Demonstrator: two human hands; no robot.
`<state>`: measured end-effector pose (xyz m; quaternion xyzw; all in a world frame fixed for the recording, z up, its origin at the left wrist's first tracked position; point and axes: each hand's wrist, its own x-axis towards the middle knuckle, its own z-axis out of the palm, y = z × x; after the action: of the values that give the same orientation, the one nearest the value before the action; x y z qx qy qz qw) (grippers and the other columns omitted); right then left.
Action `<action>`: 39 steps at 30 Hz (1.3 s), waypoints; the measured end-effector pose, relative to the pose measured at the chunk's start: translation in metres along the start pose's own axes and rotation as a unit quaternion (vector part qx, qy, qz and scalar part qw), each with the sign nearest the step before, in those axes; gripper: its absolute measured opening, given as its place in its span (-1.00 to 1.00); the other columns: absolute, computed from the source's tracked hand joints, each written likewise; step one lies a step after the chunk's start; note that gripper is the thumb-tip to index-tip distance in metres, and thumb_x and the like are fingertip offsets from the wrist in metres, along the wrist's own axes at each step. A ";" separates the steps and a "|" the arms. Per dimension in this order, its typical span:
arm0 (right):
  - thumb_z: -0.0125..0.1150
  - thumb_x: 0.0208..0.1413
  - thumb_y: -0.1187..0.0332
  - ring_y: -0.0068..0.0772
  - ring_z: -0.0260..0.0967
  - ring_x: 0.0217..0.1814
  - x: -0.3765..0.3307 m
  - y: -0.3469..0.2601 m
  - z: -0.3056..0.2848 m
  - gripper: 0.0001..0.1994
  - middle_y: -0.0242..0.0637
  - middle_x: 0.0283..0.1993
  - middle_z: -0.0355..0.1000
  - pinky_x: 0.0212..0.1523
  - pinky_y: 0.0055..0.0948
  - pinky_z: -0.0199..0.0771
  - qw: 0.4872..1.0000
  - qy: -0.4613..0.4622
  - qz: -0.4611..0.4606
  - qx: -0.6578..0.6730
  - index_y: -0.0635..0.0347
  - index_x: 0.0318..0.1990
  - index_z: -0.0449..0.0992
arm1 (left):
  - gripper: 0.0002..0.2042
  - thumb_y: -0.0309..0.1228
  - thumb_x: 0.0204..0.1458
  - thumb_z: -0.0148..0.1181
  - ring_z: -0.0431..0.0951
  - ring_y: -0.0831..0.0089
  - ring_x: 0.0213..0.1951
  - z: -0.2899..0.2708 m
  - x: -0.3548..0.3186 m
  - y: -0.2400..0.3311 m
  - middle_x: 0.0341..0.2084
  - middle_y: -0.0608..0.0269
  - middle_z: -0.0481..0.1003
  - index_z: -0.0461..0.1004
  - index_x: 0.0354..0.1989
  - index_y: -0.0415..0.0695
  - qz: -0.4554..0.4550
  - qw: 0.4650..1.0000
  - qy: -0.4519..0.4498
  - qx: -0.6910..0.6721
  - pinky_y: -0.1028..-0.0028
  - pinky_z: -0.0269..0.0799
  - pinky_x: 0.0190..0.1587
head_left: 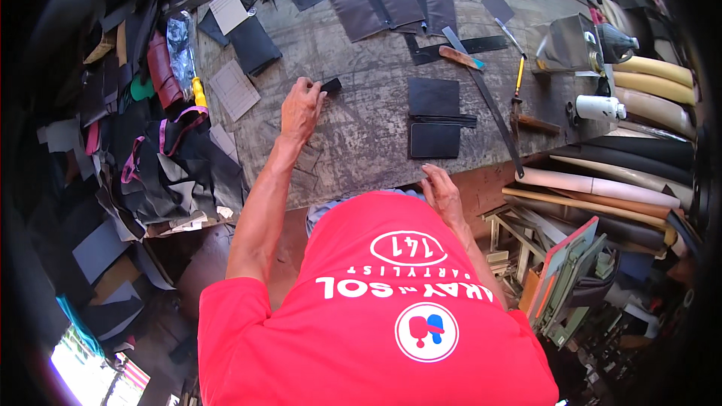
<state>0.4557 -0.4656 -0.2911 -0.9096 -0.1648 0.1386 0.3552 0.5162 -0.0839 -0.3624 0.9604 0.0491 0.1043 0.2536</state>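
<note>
My left hand [301, 109] reaches out over the worn grey worktable [353, 150] and pinches a small black leather piece [331, 85] lying on it. My right hand [442, 192] rests on the near edge of the table with fingers apart, holding nothing. Just beyond it lies a black leather panel with a zipper across its middle [434, 117]. My red shirt fills the lower part of the view.
Dark leather cut pieces [376, 0] cover the far side of the table. A long black strip [492, 105], a wooden-handled knife [460, 56], a yellow-handled tool [519, 75], a metal box [568, 45] and a white bottle [599, 107] lie right. Rolls of material [624, 180] are stacked right, scrap piles [150, 150] left.
</note>
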 end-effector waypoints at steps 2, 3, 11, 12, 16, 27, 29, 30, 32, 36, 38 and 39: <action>0.25 0.23 0.49 0.09 0.53 0.14 -0.001 -0.003 -0.001 -0.70 0.01 0.13 0.52 0.10 -0.14 0.58 1.000 0.006 -0.002 0.012 0.26 0.11 0.53 | -0.77 -0.40 0.17 0.31 0.56 0.06 -0.14 0.002 -0.001 -0.001 -0.12 0.09 0.46 0.56 -0.02 -0.14 0.003 1.000 0.023 -0.003 0.15 0.51 -0.14; 0.25 0.23 0.50 0.09 0.53 0.13 0.000 -0.005 -0.001 -0.71 0.01 0.12 0.53 0.10 -0.14 0.58 1.000 0.008 -0.005 0.018 0.27 0.10 0.53 | -0.78 -0.40 0.17 0.31 0.58 0.07 -0.16 0.001 -0.002 -0.002 -0.12 0.11 0.47 0.57 -0.03 -0.13 0.004 1.000 0.029 -0.011 0.18 0.52 -0.15; 0.29 0.21 0.52 -0.05 0.58 -0.07 0.068 -0.067 -0.011 -0.71 -0.01 -0.01 0.55 -0.06 -0.25 0.59 0.991 0.000 -0.091 0.094 0.30 0.08 0.54 | -0.84 -0.45 0.14 0.31 0.60 0.08 -0.21 -0.047 -0.008 0.040 -0.30 0.10 0.54 0.57 -0.13 -0.19 0.000 0.984 -0.032 -0.176 0.21 0.51 -0.15; 0.31 0.21 0.51 -0.10 0.58 -0.12 0.079 -0.085 -0.017 -0.71 -0.02 -0.03 0.55 -0.09 -0.27 0.58 0.990 -0.009 -0.083 0.112 0.31 0.08 0.54 | -0.84 -0.46 0.14 0.30 0.60 0.08 -0.21 -0.060 -0.009 0.056 -0.32 0.09 0.54 0.57 -0.14 -0.19 0.008 0.978 -0.049 -0.204 0.21 0.51 -0.15; 0.36 0.18 0.48 -0.24 0.57 -0.25 0.109 -0.134 -0.020 -0.71 -0.08 -0.14 0.56 -0.18 -0.36 0.56 0.978 -0.009 -0.093 0.188 0.34 0.04 0.57 | -0.86 -0.51 0.16 0.31 0.58 0.09 -0.28 -0.090 -0.021 0.094 -0.32 0.05 0.56 0.56 -0.14 -0.23 0.051 0.956 -0.091 -0.272 0.27 0.49 -0.21; 0.23 0.38 0.33 -0.51 0.58 -0.35 0.095 -0.123 -0.040 -0.80 -0.27 -0.31 0.62 -0.28 -0.51 0.62 0.837 -0.207 0.207 0.462 0.32 -0.08 0.62 | -0.77 -0.41 0.30 0.27 0.63 0.54 -0.33 -0.079 -0.054 0.104 -0.27 0.21 0.65 0.63 0.00 -0.30 -0.233 0.649 -0.203 -0.695 0.53 0.54 -0.23; 0.25 0.37 0.31 -0.53 0.58 -0.36 0.090 -0.119 -0.043 -0.80 -0.29 -0.31 0.61 -0.30 -0.53 0.60 0.838 -0.188 0.244 0.450 0.30 -0.11 0.63 | -0.81 -0.44 0.28 0.28 0.66 0.49 -0.31 -0.078 -0.053 0.113 -0.31 0.21 0.65 0.63 -0.06 -0.30 -0.238 0.664 -0.204 -0.679 0.49 0.55 -0.27; 0.30 0.34 0.29 -0.54 0.57 -0.38 0.086 -0.117 -0.040 -0.80 -0.31 -0.33 0.61 -0.33 -0.56 0.58 0.840 -0.179 0.250 0.447 0.27 -0.16 0.64 | -0.82 -0.43 0.27 0.29 0.66 0.50 -0.33 -0.076 -0.055 0.115 -0.32 0.20 0.65 0.63 -0.08 -0.30 -0.250 0.658 -0.200 -0.682 0.50 0.55 -0.28; 0.34 0.31 0.28 -0.56 0.57 -0.40 0.078 -0.118 -0.037 -0.80 -0.32 -0.34 0.61 -0.36 -0.59 0.56 0.832 -0.157 0.280 0.453 0.26 -0.18 0.65 | -0.84 -0.43 0.26 0.30 0.64 0.51 -0.35 -0.070 -0.060 0.118 -0.35 0.20 0.64 0.62 -0.14 -0.29 -0.272 0.644 -0.189 -0.689 0.51 0.54 -0.30; 0.37 0.28 0.29 -0.60 0.54 -0.42 0.059 -0.091 -0.031 -0.79 -0.31 -0.35 0.61 -0.40 -0.60 0.55 0.836 -0.121 0.290 0.450 0.29 -0.20 0.65 | -0.86 -0.43 0.26 0.30 0.61 0.55 -0.40 -0.052 -0.068 0.124 -0.40 0.21 0.64 0.59 -0.19 -0.27 -0.282 0.659 -0.242 -0.654 0.53 0.53 -0.33; 0.32 0.32 0.29 -0.60 0.54 -0.42 0.048 -0.078 -0.025 -0.79 -0.31 -0.35 0.60 -0.39 -0.58 0.56 0.844 -0.121 0.287 0.436 0.30 -0.20 0.65 | -0.87 -0.43 0.27 0.29 0.59 0.56 -0.42 -0.046 -0.075 0.127 -0.42 0.22 0.64 0.58 -0.18 -0.27 -0.283 0.696 -0.261 -0.607 0.54 0.52 -0.34; 0.30 0.33 0.29 -0.60 0.53 -0.41 0.047 -0.071 -0.025 -0.79 -0.32 -0.36 0.60 -0.38 -0.57 0.55 0.861 -0.099 0.285 0.409 0.30 -0.19 0.65 | -0.83 -0.40 0.29 0.28 0.58 0.59 -0.44 -0.038 -0.080 0.128 -0.43 0.23 0.65 0.59 -0.13 -0.28 -0.289 0.696 -0.255 -0.606 0.56 0.52 -0.34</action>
<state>0.4927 -0.4125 -0.2306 -0.6709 0.1387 0.3783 0.6225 0.4354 -0.1887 -0.2802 0.5275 0.1838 -0.2162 0.8008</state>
